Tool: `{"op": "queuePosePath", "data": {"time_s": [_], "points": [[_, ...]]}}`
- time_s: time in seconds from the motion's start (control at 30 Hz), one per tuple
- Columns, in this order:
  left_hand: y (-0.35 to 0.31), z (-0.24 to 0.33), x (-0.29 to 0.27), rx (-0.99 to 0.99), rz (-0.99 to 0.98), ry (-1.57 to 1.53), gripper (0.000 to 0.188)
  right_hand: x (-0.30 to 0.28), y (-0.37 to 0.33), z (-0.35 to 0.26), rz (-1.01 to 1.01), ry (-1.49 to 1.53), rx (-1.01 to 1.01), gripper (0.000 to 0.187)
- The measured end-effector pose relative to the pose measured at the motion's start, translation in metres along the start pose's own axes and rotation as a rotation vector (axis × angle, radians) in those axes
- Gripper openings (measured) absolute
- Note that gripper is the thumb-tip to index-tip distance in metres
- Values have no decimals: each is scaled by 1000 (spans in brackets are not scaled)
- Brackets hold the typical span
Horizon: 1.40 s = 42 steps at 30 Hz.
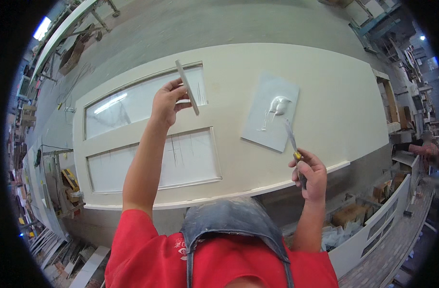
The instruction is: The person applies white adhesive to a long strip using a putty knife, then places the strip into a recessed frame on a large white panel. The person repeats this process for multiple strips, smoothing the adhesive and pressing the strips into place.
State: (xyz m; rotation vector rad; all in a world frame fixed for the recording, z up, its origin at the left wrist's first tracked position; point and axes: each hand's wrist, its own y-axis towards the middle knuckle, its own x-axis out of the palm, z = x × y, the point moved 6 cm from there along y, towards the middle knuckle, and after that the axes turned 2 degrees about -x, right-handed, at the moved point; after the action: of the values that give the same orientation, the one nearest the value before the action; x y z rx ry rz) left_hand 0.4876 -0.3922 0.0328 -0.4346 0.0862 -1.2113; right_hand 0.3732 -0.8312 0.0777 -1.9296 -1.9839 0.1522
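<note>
A cream door (327, 72) with two panes lies flat in front of me. My left hand (166, 102) is closed on a thin, pale strip (188, 89), held up over the inner end of the far pane (123, 108). In my right hand (311, 176) is a putty knife (291, 137) with a dark handle and a yellow collar, its blade pointing away from me. The blade tip is close to a light grey board (261, 108) lying on the door. A mound of white paste (280, 104) sits on that board, with smears running from it.
The near pane (152, 163) has thin dark lines on it. A cardboard box (350, 214) and plastic wrap (342, 235) lie beyond the door's near right edge. A person (425, 146) is at the far right. Racks and a long pale panel (61, 36) stand at the left.
</note>
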Motion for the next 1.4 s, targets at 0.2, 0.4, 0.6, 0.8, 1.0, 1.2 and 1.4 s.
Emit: {"op": "queuePosePath", "data": {"time_s": [0.2,0.4,0.6,0.8,1.0,1.2,1.4], "points": [[76,-31,7,-168,4,-30,36,-1,7,29,28,40,95,40],[97,-56,18,-247,62,50,34,-2,17,36,58,46,132,41],[103,-67,15,-280,70,50,34,1,30,43,50,46,147,41],[102,-67,16,-281,68,33,32,7,35,45,32,48,160,41],[106,-69,15,-279,87,79,37,5,35,46,27,26,164,41],[98,-58,25,-293,103,120,40,1,31,49,44,38,167,41],[106,-69,18,-305,84,132,40,2,29,50,58,28,181,42]]}}
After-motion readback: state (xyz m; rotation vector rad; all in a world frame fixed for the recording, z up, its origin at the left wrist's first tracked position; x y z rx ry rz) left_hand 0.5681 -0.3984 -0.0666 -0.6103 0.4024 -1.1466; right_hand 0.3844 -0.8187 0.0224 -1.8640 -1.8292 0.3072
